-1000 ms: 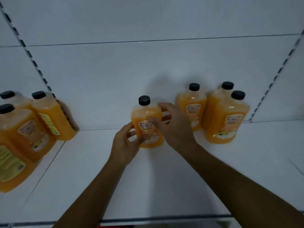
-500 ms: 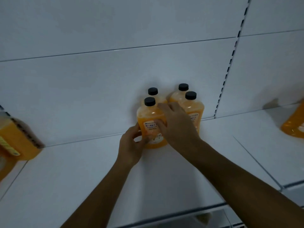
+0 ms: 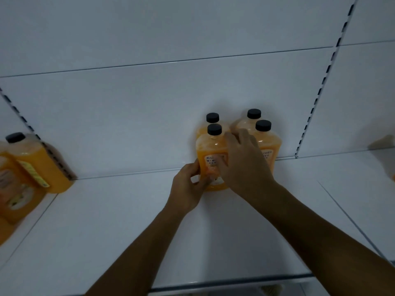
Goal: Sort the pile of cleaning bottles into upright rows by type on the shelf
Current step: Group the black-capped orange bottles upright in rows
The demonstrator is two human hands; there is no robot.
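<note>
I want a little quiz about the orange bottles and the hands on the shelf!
1. True or false: the front left bottle stands upright.
2. How many black-capped bottles make the cluster by the hands?
3. Which hand pinches that bottle low on its side: A, left hand, or B, right hand?

Key: 1 true. 2 four, on the shelf against the back wall. 3 A; the right hand lies across its front.
</note>
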